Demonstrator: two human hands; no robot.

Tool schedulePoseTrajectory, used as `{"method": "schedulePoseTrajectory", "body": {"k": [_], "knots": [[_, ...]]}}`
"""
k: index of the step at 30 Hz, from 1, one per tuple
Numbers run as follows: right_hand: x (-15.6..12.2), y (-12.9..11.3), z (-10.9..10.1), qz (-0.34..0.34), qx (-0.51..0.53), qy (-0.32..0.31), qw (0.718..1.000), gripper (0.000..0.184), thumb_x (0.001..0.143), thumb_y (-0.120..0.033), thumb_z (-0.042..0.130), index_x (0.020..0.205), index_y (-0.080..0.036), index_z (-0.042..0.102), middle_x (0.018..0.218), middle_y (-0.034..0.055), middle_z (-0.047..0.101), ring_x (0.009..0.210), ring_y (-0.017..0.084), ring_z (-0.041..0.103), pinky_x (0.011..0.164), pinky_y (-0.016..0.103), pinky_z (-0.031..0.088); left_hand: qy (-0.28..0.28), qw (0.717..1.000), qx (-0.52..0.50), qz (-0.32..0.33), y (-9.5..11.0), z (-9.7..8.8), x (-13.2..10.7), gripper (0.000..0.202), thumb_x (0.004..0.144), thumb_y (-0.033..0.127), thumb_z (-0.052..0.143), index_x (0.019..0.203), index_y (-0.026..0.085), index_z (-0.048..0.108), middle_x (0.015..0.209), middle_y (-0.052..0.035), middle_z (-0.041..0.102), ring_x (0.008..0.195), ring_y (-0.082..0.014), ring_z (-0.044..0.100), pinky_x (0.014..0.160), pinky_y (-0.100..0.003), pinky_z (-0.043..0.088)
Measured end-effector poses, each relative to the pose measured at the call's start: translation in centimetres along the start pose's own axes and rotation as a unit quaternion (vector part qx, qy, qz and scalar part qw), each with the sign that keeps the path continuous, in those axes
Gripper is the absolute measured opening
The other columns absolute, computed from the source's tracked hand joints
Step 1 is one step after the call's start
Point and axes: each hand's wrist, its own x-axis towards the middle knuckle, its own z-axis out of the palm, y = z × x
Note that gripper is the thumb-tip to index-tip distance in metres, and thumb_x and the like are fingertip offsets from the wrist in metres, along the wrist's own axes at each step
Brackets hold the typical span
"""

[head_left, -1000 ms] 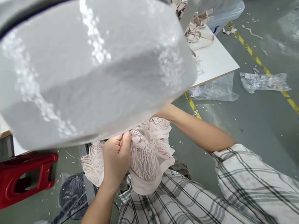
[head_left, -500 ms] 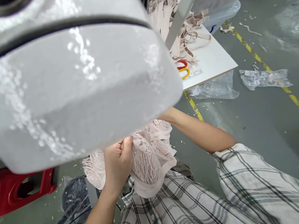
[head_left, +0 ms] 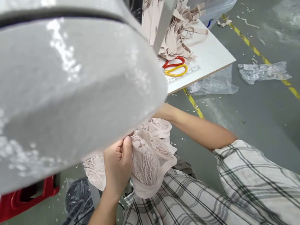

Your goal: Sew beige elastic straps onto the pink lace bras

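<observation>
A pale pink lace bra [head_left: 146, 163] hangs below the front edge of a big light-grey machine head [head_left: 80, 96], which looks like a sewing machine. My left hand [head_left: 119, 160] is closed on the bra's upper edge, thumb pressed against the fingers. Another lace part [head_left: 96, 170] shows to the left of that hand. Of my right hand [head_left: 162, 111] only the wrist end shows; its fingers are hidden behind the machine head, close to the bra's far side. What lies under the machine head is out of sight.
On the white table [head_left: 214, 52] at right lie beige straps [head_left: 175, 39], scissors [head_left: 175, 67] with red and yellow handles, and a clear ruler [head_left: 195, 68]. A red stool [head_left: 19, 203] stands at left. Plastic bags [head_left: 264, 71] and scraps litter the floor.
My view has shifted slightly, so the machine head sits further left and more of the scissors and ruler shows. Both arms and the bra keep nearly the same pose.
</observation>
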Motion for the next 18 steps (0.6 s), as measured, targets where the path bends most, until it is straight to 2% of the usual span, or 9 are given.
{"method": "schedulePoseTrajectory", "body": {"k": [3, 7, 10, 14, 18], "knots": [[-0.1, -0.1, 0.1, -0.001, 0.027, 0.010, 1.000, 0.008, 0.082, -0.020, 0.059, 0.075, -0.016, 0.057, 0.091, 0.0046, 0.058, 0.082, 0.018, 0.054, 0.075, 0.033, 0.045, -0.006, 0.999, 0.036, 0.020, -0.6, -0.2, -0.3, 0.028, 0.098, 0.029, 0.051, 0.112, 0.023, 0.074, 0.097, -0.0038, 0.077, 0.081, -0.0192, 0.073, 0.063, -0.028, 0.056], [-0.2, -0.2, 0.5, 0.001, 0.058, 0.028, 0.998, 0.005, 0.081, -0.020, 0.061, 0.082, -0.016, 0.060, 0.098, 0.0055, 0.061, 0.080, 0.016, 0.053, 0.070, 0.029, 0.042, 0.013, 0.994, 0.083, 0.065, -1.7, -0.7, -0.5, 0.026, 0.097, 0.027, 0.052, 0.112, 0.024, 0.073, 0.108, -0.0029, 0.077, 0.094, -0.0183, 0.073, 0.071, -0.024, 0.056], [-0.4, -0.3, 0.9, 0.011, 0.084, 0.047, 0.995, 0.004, 0.080, -0.017, 0.059, 0.084, -0.015, 0.060, 0.098, 0.0051, 0.059, 0.080, 0.015, 0.052, 0.069, 0.028, 0.041, 0.022, 0.990, 0.109, 0.086, -2.4, -1.0, -0.5, 0.024, 0.096, 0.025, 0.053, 0.109, 0.024, 0.074, 0.103, -0.0014, 0.078, 0.089, -0.0160, 0.073, 0.072, -0.022, 0.054], [-0.5, -0.3, 1.3, 0.002, 0.069, 0.061, 0.996, 0.005, 0.081, -0.019, 0.061, 0.084, -0.016, 0.060, 0.099, 0.0046, 0.058, 0.083, 0.015, 0.051, 0.072, 0.028, 0.039, 0.054, 0.985, 0.141, 0.088, -2.8, -1.2, -0.6, 0.023, 0.094, 0.023, 0.055, 0.106, 0.024, 0.075, 0.091, 0.0004, 0.079, 0.073, -0.0128, 0.072, 0.066, -0.020, 0.052], [-0.4, -0.1, 1.6, 0.004, 0.060, 0.066, 0.996, 0.008, 0.081, -0.022, 0.063, 0.086, -0.016, 0.061, 0.103, 0.0049, 0.057, 0.081, 0.014, 0.050, 0.072, 0.028, 0.039, 0.067, 0.982, 0.150, 0.093, -2.9, -1.2, -0.6, 0.023, 0.093, 0.024, 0.055, 0.103, 0.024, 0.075, 0.095, -0.0009, 0.079, 0.074, -0.0128, 0.072, 0.068, -0.020, 0.052]]}}
